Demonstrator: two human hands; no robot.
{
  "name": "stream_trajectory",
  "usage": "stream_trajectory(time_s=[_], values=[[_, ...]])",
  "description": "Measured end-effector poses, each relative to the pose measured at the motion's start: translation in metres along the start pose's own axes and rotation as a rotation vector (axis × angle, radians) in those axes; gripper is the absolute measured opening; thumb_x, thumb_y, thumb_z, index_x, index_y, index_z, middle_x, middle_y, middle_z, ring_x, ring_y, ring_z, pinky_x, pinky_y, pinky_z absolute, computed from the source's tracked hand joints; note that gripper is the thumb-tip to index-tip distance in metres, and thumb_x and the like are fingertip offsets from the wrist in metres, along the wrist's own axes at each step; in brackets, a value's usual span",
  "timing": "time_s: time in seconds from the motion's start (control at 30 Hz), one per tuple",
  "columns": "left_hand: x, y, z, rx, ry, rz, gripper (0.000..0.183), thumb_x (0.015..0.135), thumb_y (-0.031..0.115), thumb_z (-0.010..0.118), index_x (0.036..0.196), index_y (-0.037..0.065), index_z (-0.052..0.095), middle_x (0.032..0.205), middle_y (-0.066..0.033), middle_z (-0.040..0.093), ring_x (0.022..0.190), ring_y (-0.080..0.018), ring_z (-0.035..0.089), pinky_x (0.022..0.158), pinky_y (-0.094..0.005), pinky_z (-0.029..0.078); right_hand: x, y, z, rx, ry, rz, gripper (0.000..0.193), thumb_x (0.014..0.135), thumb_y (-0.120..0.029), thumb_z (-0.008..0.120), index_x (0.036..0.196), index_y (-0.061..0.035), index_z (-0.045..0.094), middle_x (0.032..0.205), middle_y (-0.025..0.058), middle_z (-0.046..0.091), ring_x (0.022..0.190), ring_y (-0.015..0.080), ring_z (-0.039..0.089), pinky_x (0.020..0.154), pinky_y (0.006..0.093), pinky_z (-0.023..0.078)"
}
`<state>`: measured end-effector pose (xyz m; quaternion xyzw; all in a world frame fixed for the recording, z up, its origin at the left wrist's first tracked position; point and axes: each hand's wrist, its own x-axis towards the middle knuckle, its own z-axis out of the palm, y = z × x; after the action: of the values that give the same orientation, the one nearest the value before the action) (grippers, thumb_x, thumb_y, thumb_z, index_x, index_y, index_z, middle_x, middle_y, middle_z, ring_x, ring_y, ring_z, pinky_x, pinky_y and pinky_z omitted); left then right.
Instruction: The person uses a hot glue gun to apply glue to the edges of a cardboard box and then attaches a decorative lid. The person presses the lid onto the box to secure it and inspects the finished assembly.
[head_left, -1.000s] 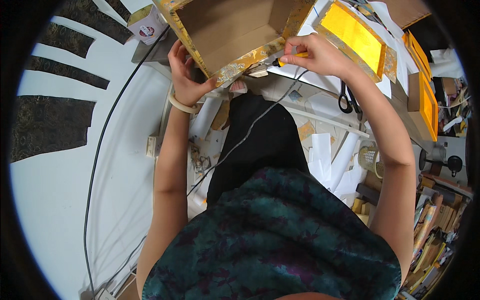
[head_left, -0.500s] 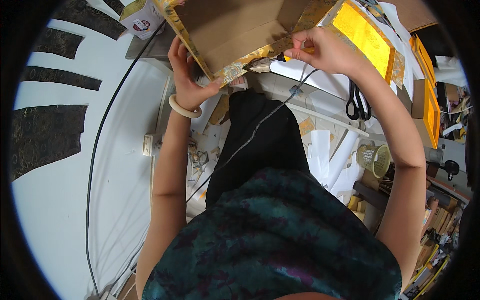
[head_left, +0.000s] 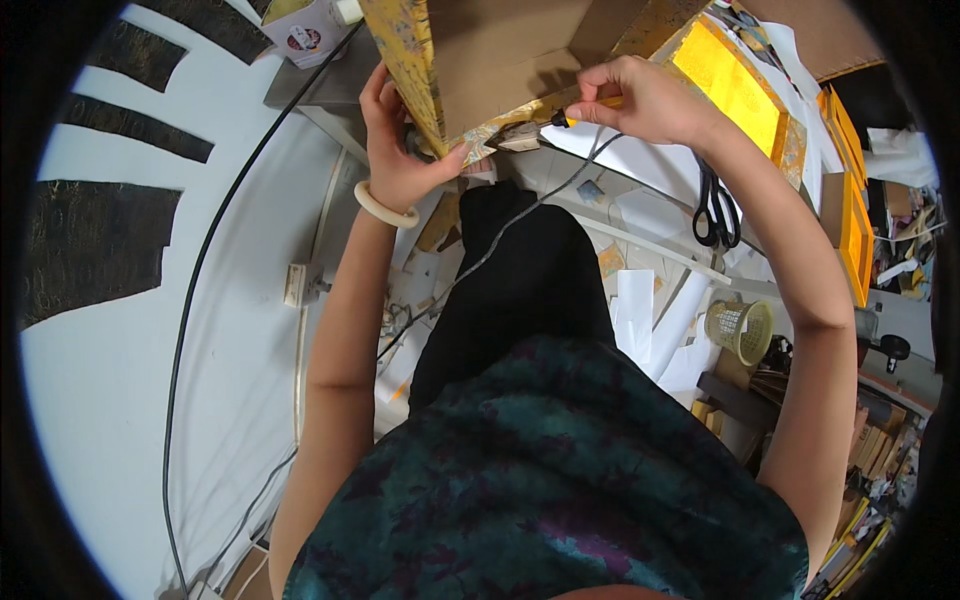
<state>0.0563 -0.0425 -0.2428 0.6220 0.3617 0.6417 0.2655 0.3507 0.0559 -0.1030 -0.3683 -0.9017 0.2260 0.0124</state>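
At the top of the view, a brown cardboard box (head_left: 500, 50) covered outside in gold patterned fabric is tilted with its open side toward me. My left hand (head_left: 402, 150) grips its near left corner, thumb along the edge and fingers behind. My right hand (head_left: 645, 100) pinches the yellow handle of a corded tool (head_left: 520, 136) with a flat metal tip, like a small heated iron. That tip lies against the fabric-covered near edge, right of my left thumb. A grey cord runs from the tool down across my lap.
Black-handled scissors (head_left: 714, 212) and a bright yellow panel (head_left: 730, 85) lie right of the box. A yellowish basket (head_left: 740, 330) stands lower right among paper scraps. Dark fabric pieces (head_left: 100, 250) rest on the white surface at left, crossed by a black cable (head_left: 185, 320).
The box and my left hand have shifted slightly right, and the box has turned so more of its left outer side shows. The tool's tip has moved slightly right along the edge.
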Motion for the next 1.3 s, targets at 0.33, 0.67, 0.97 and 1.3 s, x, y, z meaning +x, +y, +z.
stream_trajectory(time_s=[0.33, 0.67, 0.97, 1.3], values=[[0.004, -0.001, -0.002, -0.004, 0.003, -0.012, 0.119, 0.071, 0.019, 0.094, 0.162, 0.005, 0.019, 0.151, -0.0208, 0.051, 0.138, -0.0311, 0.056, 0.116, -0.0458, 0.045, 0.009, 0.003, 0.009, 0.039, 0.062, -0.012, 0.037, 0.100, -0.040, 0.078, 0.087, -0.0063, 0.070, 0.070, 0.0089, 0.066, 0.066, 0.0240, 0.061, 0.066, 0.0403, 0.049], [0.002, 0.000, 0.002, -0.044, 0.029, -0.044, 0.118, 0.071, 0.017, 0.094, 0.162, 0.006, 0.019, 0.147, -0.0191, 0.053, 0.135, -0.0300, 0.058, 0.113, -0.0451, 0.047, -0.026, 0.040, 0.006, 0.056, 0.161, 0.151, 0.040, 0.098, -0.042, 0.080, 0.083, -0.0069, 0.068, 0.057, 0.0034, 0.055, 0.052, 0.0163, 0.047, 0.054, 0.0374, 0.038], [0.003, 0.005, 0.002, -0.010, 0.015, -0.020, 0.116, 0.072, 0.018, 0.094, 0.161, 0.006, 0.021, 0.146, -0.0188, 0.053, 0.134, -0.0301, 0.058, 0.112, -0.0457, 0.047, -0.010, 0.023, 0.001, -0.055, 0.111, 0.198, 0.043, 0.102, -0.047, 0.073, 0.088, -0.0069, 0.069, 0.067, 0.0143, 0.067, 0.061, 0.0277, 0.064, 0.064, 0.0429, 0.051], [0.005, 0.007, 0.001, 0.013, 0.028, -0.087, 0.118, 0.069, 0.016, 0.095, 0.161, 0.005, 0.022, 0.146, -0.0198, 0.053, 0.134, -0.0302, 0.058, 0.116, -0.0447, 0.045, -0.056, 0.000, 0.013, 0.037, 0.323, 0.206, 0.035, 0.102, -0.044, 0.074, 0.101, -0.0082, 0.074, 0.089, 0.0174, 0.077, 0.089, 0.0348, 0.077, 0.081, 0.0470, 0.059]])
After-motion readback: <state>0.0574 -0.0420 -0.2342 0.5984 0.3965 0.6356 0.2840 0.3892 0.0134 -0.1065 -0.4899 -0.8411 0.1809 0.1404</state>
